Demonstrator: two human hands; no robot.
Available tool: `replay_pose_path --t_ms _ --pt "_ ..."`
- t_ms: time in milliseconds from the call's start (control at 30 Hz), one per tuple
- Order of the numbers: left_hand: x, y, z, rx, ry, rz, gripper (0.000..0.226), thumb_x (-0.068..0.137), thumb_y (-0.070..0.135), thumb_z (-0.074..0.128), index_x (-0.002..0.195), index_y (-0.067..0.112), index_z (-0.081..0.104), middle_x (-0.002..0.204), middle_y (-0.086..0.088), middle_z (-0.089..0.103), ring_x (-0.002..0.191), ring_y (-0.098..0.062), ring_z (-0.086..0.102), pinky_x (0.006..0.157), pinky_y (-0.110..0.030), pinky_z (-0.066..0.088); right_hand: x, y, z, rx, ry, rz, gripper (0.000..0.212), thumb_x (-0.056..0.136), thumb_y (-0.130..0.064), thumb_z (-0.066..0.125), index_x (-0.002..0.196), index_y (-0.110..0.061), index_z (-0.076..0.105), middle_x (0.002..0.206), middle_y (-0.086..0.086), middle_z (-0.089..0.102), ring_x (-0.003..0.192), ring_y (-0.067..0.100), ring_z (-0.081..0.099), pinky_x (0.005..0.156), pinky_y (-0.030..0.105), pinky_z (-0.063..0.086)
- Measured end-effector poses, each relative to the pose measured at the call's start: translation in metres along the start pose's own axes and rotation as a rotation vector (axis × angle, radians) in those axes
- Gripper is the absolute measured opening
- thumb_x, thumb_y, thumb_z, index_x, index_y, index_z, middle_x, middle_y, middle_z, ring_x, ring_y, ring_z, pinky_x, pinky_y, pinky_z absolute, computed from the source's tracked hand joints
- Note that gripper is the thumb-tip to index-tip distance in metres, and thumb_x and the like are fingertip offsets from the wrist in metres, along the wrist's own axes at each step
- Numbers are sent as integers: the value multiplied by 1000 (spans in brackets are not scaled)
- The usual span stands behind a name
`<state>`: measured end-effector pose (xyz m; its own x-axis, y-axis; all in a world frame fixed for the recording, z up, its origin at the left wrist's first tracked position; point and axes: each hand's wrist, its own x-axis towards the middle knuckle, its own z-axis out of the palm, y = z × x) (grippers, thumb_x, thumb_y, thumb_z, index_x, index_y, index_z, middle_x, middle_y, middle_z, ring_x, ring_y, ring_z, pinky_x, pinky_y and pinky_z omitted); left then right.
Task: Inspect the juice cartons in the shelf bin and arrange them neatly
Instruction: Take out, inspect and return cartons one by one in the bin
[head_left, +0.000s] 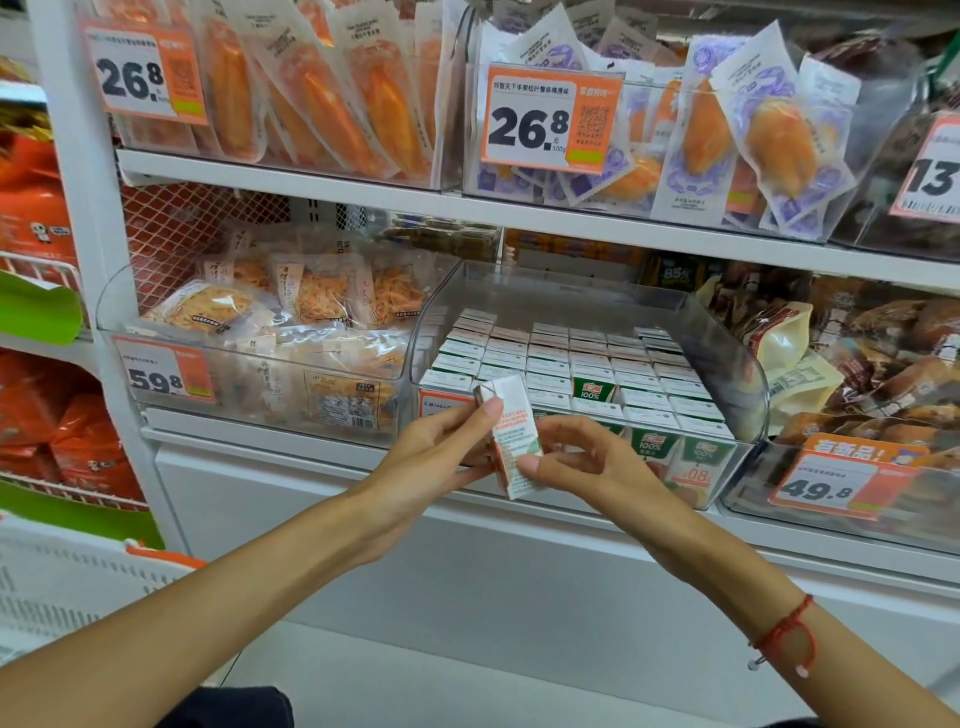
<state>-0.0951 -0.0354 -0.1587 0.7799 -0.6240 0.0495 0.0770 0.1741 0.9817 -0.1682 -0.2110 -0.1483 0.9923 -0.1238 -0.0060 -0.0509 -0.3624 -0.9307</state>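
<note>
You hold one small juice carton (506, 436) in front of the clear shelf bin (737, 364), just below its front left corner. The carton stands nearly upright, tipped a little to the left at the top, with a side panel of fine print facing you. Your left hand (441, 452) takes it from the left: the thumb lies against the upper part of the carton and the fingers curl behind it, so this grip pinches the carton. Your right hand (582, 457) comes from the right; its thumb and forefinger tips pinch the lower right edge of the same carton, while the other fingers hang loosely curled above.

Inside the bin the remaining cartons (587, 364) stand upright in tight rows, white tops showing, green "100%" faces visible through the front wall. One spot in the rows sits lower, so a green face (594, 388) shows there.

To the left is another clear bin with bagged shredded snacks (270, 312) and an orange price tag (163, 371) reading 59.8. To the right, a bin with brown packets carries a tag (836, 478) reading 49.8. The shelf above holds sealed orange snack packs (332, 88). A red string bracelet (784, 634) circles your right wrist.
</note>
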Motion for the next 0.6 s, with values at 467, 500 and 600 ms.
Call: replay_pose_path --t_ms 467,500,600 --pt "-2 -6 9 155 199 63 15 89 29 68 104 31 70 93 10 77 90 -7 72 79 -23 59 -1 2 18 -215 285 -111 52 65 -43 86 107 -28 61 88 -13 66 76 -4 61 61 10 49" --pt "-2 -5 7 125 194 37 17 91 28 66 107 25 70 95 6 77 91 -9 73 80 -22 59 0 2 17 -189 260 -86 48 67 -44 84 107 -27 63 88 -11 67 76 0 61 62 11 49" --pt "-1 0 1 81 171 -26 20 96 29 58 108 18 69 99 0 77 94 -11 73 78 -17 58 0 -2 6 -10 146 6 28 81 -43 73 105 -29 69 93 -5 72 84 6 65 72 15 51"
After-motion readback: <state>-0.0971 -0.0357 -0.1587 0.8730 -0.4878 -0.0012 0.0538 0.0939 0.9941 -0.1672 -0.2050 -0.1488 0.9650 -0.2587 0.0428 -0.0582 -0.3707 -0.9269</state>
